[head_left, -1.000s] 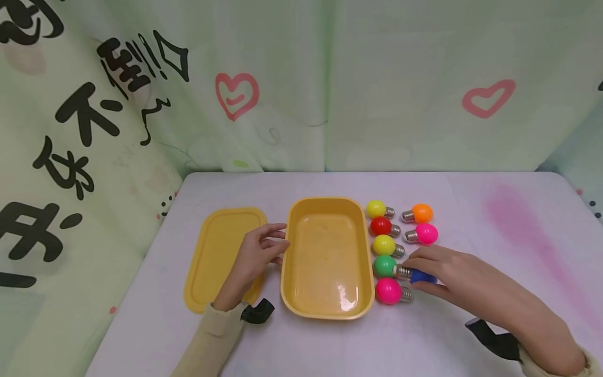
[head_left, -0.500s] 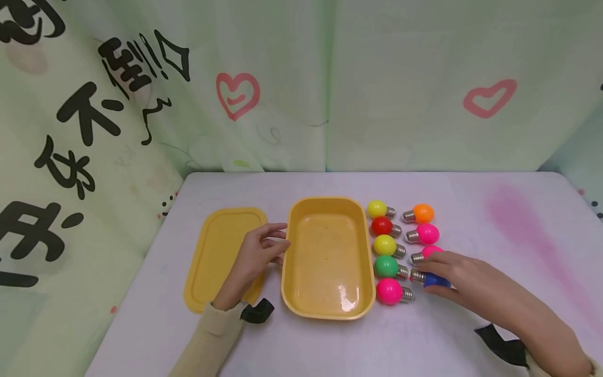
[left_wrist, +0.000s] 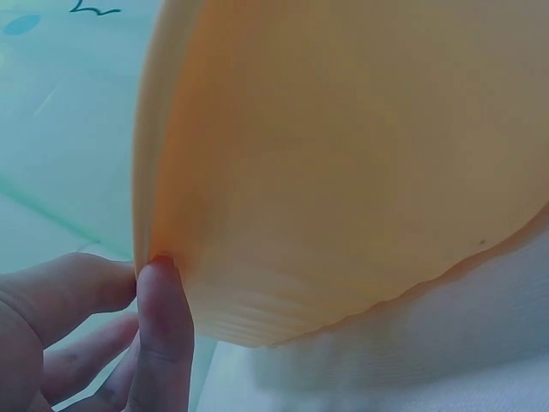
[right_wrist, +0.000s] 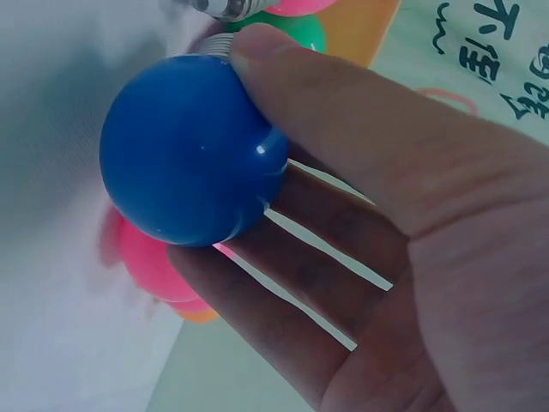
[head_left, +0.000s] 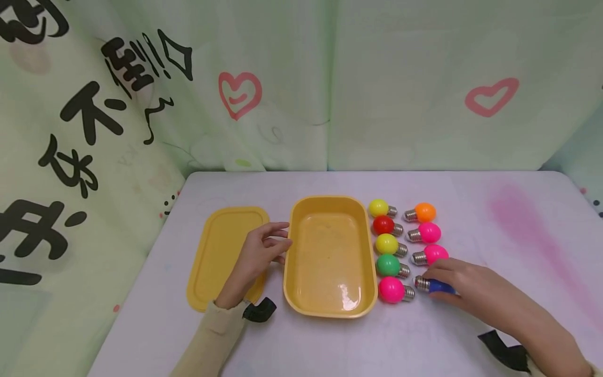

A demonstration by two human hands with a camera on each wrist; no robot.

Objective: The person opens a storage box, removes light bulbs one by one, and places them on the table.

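Observation:
A blue light bulb (head_left: pixel 440 286) with a silver screw base lies between the thumb and fingers of my right hand (head_left: pixel 476 283). The right wrist view shows the thumb on the near side of the blue bulb (right_wrist: pixel 189 150) and the fingers curved behind it. My left hand (head_left: pixel 259 251) holds the left rim of an open yellow plastic box (head_left: pixel 288 283). In the left wrist view, one fingertip lies on the outer wall of the box (left_wrist: pixel 343 172) and another finger meets the rim. Just above the right hand lies a pink bulb (head_left: pixel 435 253), its base pointing left.
Along the box's right side runs a column of bulbs: yellow, red (head_left: pixel 383 224), yellow, green (head_left: pixel 388 265) and pink (head_left: pixel 391 289). Right of them lie an orange bulb (head_left: pixel 426 212) and another pink bulb (head_left: pixel 430 232). A yellow lid (head_left: pixel 221 246) lies left of the box.
My right hand has moved the blue bulb right and slightly toward me, away from the green bulb. A pink bulb it had covered is now visible. The left hand has stayed at the box.

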